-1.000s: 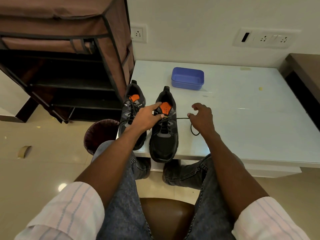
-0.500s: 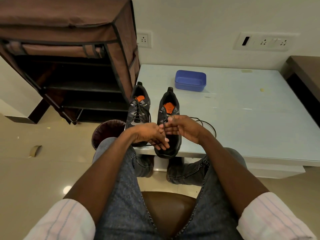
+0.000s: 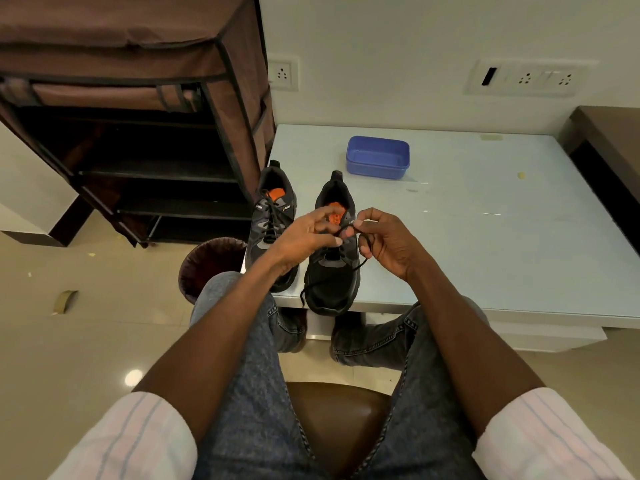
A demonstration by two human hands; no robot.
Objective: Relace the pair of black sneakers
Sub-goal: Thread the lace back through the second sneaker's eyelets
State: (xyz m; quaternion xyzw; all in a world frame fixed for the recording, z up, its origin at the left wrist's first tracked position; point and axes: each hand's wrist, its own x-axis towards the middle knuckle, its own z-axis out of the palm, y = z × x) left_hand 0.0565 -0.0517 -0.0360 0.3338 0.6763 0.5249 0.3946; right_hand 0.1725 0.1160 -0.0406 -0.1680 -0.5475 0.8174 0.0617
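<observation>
Two black sneakers with orange insoles stand side by side at the near left corner of the pale table (image 3: 485,237), toes toward me. The left sneaker (image 3: 272,216) is laced. Over the tongue of the right sneaker (image 3: 330,282) both my hands meet. My left hand (image 3: 304,237) pinches the black lace (image 3: 358,263) near its top eyelets. My right hand (image 3: 384,240) grips the same lace, which trails down across the shoe's right side. One loose lace end hangs over the toe at the left.
A blue plastic box (image 3: 377,161) sits behind the sneakers. A brown fabric shoe rack (image 3: 138,116) stands left of the table, and a dark waste bin (image 3: 207,268) is beside my left knee. I sit on a brown stool (image 3: 336,417).
My hands have risen from the shoe's toe area to its tongue. The lace that looped out on the table to the right is now gathered in my right hand.
</observation>
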